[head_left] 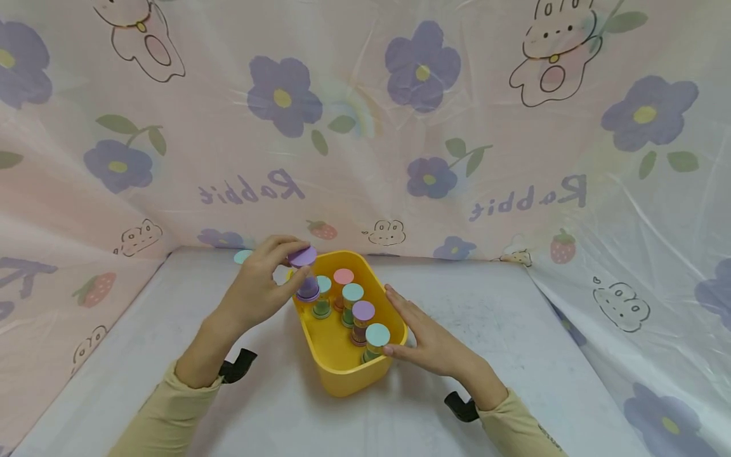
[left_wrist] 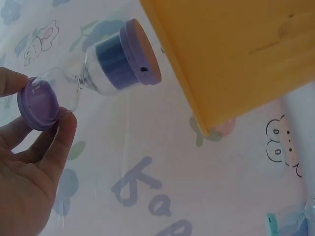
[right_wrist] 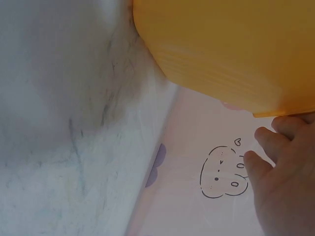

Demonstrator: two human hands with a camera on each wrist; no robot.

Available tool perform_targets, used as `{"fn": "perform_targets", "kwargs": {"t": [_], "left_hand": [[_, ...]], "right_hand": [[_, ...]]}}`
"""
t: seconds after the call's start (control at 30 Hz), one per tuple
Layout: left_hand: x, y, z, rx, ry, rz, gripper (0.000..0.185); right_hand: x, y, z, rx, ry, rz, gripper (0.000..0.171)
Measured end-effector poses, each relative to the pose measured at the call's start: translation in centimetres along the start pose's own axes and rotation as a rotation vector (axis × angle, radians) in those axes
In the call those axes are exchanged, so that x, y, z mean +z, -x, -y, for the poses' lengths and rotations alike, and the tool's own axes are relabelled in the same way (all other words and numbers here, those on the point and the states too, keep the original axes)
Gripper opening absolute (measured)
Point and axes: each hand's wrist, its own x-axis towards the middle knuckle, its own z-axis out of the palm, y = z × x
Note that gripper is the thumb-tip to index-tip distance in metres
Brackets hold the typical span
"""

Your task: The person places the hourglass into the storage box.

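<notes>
My left hand point(head_left: 264, 282) pinches a purple-capped hourglass point(head_left: 308, 287) by its top cap, over the left rim of a yellow bin point(head_left: 337, 383). Purple sand fills part of its lower bulb in the left wrist view, where the fingertips point(left_wrist: 66, 125) sit around the cap. Along the right wall of the bin, my right hand point(head_left: 431, 339) rests its straight fingers at the rim. Inside the bin stand several hourglasses: a pink-capped one point(head_left: 344, 277), a purple-capped one point(head_left: 363, 311) and teal-capped ones, the nearest point(head_left: 377, 335) close to my right thumb.
Behind my left hand, a teal-capped hourglass point(head_left: 242, 256) stands on the white table point(head_left: 274, 406), mostly hidden. A printed plastic sheet point(head_left: 354, 146) with flowers and rabbits rises at the back and both sides of the table.
</notes>
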Motion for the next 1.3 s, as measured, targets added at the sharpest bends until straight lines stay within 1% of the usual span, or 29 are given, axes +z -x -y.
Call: {"fn": "perform_targets", "kwargs": {"t": [0.27, 0.47, 0.6, 0.77, 0.97, 1.1, 1.3], "left_hand": [[1.3, -0.3, 0.1, -0.035, 0.002, 0.143, 0.042], [2.2, -0.3, 0.4, -0.086, -0.037, 0.270, 0.042], [2.6, -0.4, 0.8, -0.093, -0.071, 0.341, 0.042], [3.2, -0.9, 1.3, -0.102, -0.083, 0.447, 0.039], [3.7, -1.4, 1.7, -0.158, -0.077, 0.575, 0.036], [4.2, -1.4, 2.0, -0.176, -0.094, 0.632, 0.034], [4.9, -1.6, 2.6, -0.154, -0.142, 0.677, 0.033]], "right_hand": [[0.0, 0.1, 0.0, -0.004, 0.013, -0.003, 0.097], [0.0, 0.1, 0.0, -0.001, 0.005, -0.005, 0.097], [0.0, 0.0, 0.0, -0.001, 0.001, -0.008, 0.097], [0.1, 0.0, -0.1, -0.003, -0.007, -0.009, 0.097], [0.1, 0.0, -0.1, -0.004, -0.014, -0.007, 0.097], [0.1, 0.0, -0.1, -0.006, -0.013, -0.007, 0.097], [0.1, 0.0, -0.1, -0.012, -0.009, -0.009, 0.097]]}}
